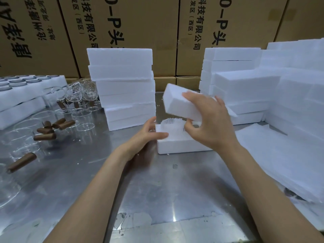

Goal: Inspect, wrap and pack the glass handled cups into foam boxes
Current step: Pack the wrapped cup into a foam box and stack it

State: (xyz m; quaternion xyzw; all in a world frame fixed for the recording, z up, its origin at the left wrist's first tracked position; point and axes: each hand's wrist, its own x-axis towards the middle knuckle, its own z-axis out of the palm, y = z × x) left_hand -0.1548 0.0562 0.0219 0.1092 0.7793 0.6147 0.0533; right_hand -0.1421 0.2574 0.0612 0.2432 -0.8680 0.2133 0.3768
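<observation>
A white foam box base (177, 143) lies on the metal table at the centre. A wrapped glass cup (171, 124) stands up out of it. My right hand (208, 121) grips a foam lid (180, 104), tilted in the air just above the cup. On the base's left edge rests my left hand (149, 135), thumb lying on the top and fingers loosely spread. Several bare glass cups with brown handles (50, 130) lie and stand on the table at the left.
A tall stack of foam boxes (122, 85) rises just behind and left of the base. More foam stacks (245, 88) fill the right side. Foam wrap sheets (280, 158) lie at right. A foam tray of cups (26, 88) sits far left. Cardboard cartons (140, 23) wall the back.
</observation>
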